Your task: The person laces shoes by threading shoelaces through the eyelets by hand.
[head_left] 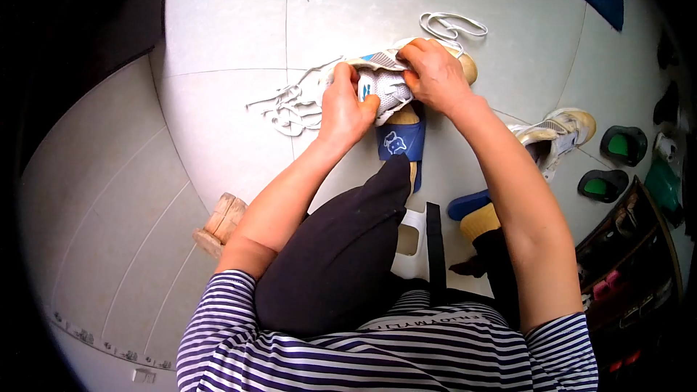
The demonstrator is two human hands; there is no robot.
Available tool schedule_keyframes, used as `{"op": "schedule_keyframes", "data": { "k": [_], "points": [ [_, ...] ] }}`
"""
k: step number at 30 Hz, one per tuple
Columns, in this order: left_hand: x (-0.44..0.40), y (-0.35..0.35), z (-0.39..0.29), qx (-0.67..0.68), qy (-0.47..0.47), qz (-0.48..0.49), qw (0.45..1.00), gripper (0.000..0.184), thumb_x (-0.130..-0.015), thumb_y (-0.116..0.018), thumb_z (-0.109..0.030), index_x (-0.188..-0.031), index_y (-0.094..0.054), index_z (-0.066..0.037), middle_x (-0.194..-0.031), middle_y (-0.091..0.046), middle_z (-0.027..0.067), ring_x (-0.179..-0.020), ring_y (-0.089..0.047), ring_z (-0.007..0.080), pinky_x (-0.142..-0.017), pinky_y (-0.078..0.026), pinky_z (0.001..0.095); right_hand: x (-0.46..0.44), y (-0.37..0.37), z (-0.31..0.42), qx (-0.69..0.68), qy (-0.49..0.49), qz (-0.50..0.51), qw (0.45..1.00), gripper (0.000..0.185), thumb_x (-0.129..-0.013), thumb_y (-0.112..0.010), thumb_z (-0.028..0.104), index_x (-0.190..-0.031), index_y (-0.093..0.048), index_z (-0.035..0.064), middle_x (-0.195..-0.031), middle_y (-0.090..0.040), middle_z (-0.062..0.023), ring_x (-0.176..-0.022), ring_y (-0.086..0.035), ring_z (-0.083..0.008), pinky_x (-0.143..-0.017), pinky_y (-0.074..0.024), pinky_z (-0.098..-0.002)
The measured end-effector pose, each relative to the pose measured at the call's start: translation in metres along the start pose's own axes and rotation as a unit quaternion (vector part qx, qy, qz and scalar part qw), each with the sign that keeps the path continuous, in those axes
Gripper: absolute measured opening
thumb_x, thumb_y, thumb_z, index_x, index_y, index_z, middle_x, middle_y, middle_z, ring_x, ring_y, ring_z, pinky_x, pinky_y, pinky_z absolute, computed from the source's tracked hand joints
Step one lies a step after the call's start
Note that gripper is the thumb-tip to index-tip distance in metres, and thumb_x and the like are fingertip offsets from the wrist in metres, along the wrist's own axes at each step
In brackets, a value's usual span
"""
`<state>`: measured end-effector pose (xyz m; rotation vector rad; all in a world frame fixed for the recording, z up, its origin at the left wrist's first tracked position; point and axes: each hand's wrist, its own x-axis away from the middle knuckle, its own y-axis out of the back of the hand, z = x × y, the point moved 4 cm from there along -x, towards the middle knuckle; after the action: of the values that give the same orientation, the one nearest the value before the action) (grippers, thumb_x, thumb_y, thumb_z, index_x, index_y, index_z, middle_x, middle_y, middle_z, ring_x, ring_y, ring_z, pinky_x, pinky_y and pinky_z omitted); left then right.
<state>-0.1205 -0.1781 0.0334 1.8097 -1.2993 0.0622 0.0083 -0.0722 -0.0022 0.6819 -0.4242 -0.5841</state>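
A white sneaker (pixel 390 88) with a mesh tongue and a tan sole lies between my hands, just past my slippered foot. My left hand (pixel 345 107) is closed on its near-left edge, thumb by the tongue. Fingers bent, my right hand (pixel 435 72) pinches the upper near the laces on the other side. A bundle of loose white shoelace (pixel 290 109) lies on the floor left of the shoe. Another white lace loop (pixel 451 27) trails out beyond the toe.
A second sneaker (pixel 559 134) rests on the floor to the right. Black-and-green slippers (pixel 623 145) are farther right, near a shoe rack (pixel 617 261). A wooden stool-like block (pixel 222 223) stands at left. My foot wears a blue slipper (pixel 401 139).
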Motion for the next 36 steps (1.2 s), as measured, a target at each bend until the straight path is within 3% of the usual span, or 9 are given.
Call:
{"op": "schedule_keyframes", "data": {
  "k": [4, 7, 10, 12, 16, 18, 26, 32, 36],
  "points": [
    [-0.002, -0.004, 0.002, -0.077, -0.094, -0.020, 0.992, 0.026, -0.071, -0.059, -0.008, -0.092, -0.046, -0.001, -0.067, -0.057, 0.0168, -0.060, -0.059, 0.0282, -0.057, -0.047, 0.0384, 0.003, 0.000, 0.001, 0.007, -0.018, -0.054, 0.998, 0.013, -0.074, -0.061, 0.013, -0.085, -0.060, 0.0059, -0.086, -0.059, -0.0082, -0.085, -0.058, -0.0280, -0.072, -0.0487, -0.0384],
    [-0.003, -0.013, -0.002, -0.338, -0.090, 0.078, 0.934, 0.017, -0.075, -0.058, -0.012, -0.086, -0.050, -0.002, -0.075, -0.062, 0.0183, -0.066, -0.061, 0.0367, -0.056, -0.048, 0.0464, 0.002, -0.001, 0.002, 0.008, -0.033, -0.062, 0.998, 0.011, -0.075, -0.061, 0.014, -0.082, -0.059, 0.0056, -0.083, -0.058, -0.0086, -0.083, -0.058, -0.0282, -0.071, -0.0482, -0.0389],
    [-0.010, -0.011, -0.012, -0.346, -0.186, 0.020, 0.919, 0.014, -0.076, -0.057, -0.011, -0.086, -0.051, -0.003, -0.073, -0.062, 0.0175, -0.065, -0.061, 0.0358, -0.056, -0.048, 0.0477, 0.003, 0.003, 0.001, -0.007, -0.018, -0.060, 0.998, 0.011, -0.076, -0.061, 0.014, -0.082, -0.059, 0.0056, -0.083, -0.058, -0.0090, -0.083, -0.058, -0.0285, -0.070, -0.0478, -0.0389],
    [-0.017, -0.017, -0.013, -0.317, -0.217, 0.013, 0.923, 0.010, -0.078, -0.056, -0.012, -0.084, -0.053, -0.004, -0.071, -0.061, 0.0171, -0.066, -0.062, 0.0354, -0.057, -0.048, 0.0475, 0.003, 0.003, -0.001, -0.008, -0.020, -0.065, 0.998, 0.011, -0.076, -0.061, 0.014, -0.082, -0.059, 0.0055, -0.083, -0.058, -0.0092, -0.083, -0.058, -0.0286, -0.070, -0.0477, -0.0389],
    [-0.034, -0.025, -0.004, -0.233, -0.126, 0.036, 0.964, 0.017, -0.080, -0.059, -0.019, -0.086, -0.065, -0.005, -0.074, -0.064, 0.0170, -0.069, -0.062, 0.0360, -0.063, -0.049, 0.0457, 0.004, -0.001, -0.001, -0.012, -0.031, -0.071, 0.997, 0.011, -0.075, -0.061, 0.015, -0.082, -0.058, 0.0074, -0.085, -0.057, -0.0072, -0.083, -0.057, -0.0272, -0.072, -0.0491, -0.0388],
    [-0.043, -0.028, 0.007, -0.098, -0.167, 0.069, 0.979, 0.019, -0.080, -0.060, -0.021, -0.089, -0.067, -0.006, -0.075, -0.064, 0.0170, -0.071, -0.062, 0.0357, -0.065, -0.048, 0.0459, 0.005, -0.001, -0.001, -0.006, -0.032, -0.074, 0.997, 0.011, -0.075, -0.061, 0.015, -0.082, -0.058, 0.0075, -0.085, -0.057, -0.0073, -0.084, -0.057, -0.0271, -0.071, -0.0492, -0.0388],
    [-0.006, 0.016, -0.041, -0.201, -0.248, 0.030, 0.947, 0.015, -0.081, -0.062, -0.016, -0.075, -0.056, -0.003, -0.071, -0.051, 0.0129, -0.067, -0.054, 0.0324, -0.057, -0.043, 0.0414, 0.005, 0.003, 0.005, 0.004, -0.041, -0.092, 0.995, 0.009, -0.076, -0.059, 0.012, -0.082, -0.058, 0.0060, -0.083, -0.058, -0.0091, -0.082, -0.058, -0.0292, -0.070, -0.0480, -0.0396],
    [0.043, 0.112, -0.087, 0.024, -0.164, 0.206, 0.964, 0.027, -0.079, -0.061, -0.010, -0.062, -0.044, 0.001, -0.060, -0.037, 0.0076, -0.053, -0.036, 0.0194, -0.050, -0.028, 0.0339, 0.004, 0.000, 0.002, 0.020, -0.053, -0.082, 0.995, 0.009, -0.077, -0.059, 0.013, -0.084, -0.058, 0.0070, -0.085, -0.058, -0.0087, -0.083, -0.058, -0.0289, -0.071, -0.0485, -0.0397],
    [0.079, 0.186, -0.099, 0.215, -0.222, 0.094, 0.946, 0.032, -0.080, -0.058, -0.019, -0.056, -0.040, -0.006, -0.058, -0.035, 0.0020, -0.053, -0.030, 0.0137, -0.047, -0.022, 0.0287, 0.004, -0.003, 0.001, 0.029, -0.067, -0.059, 0.996, 0.010, -0.077, -0.060, 0.012, -0.086, -0.059, 0.0074, -0.087, -0.059, -0.0089, -0.085, -0.059, -0.0291, -0.072, -0.0487, -0.0394]
  ]
}}
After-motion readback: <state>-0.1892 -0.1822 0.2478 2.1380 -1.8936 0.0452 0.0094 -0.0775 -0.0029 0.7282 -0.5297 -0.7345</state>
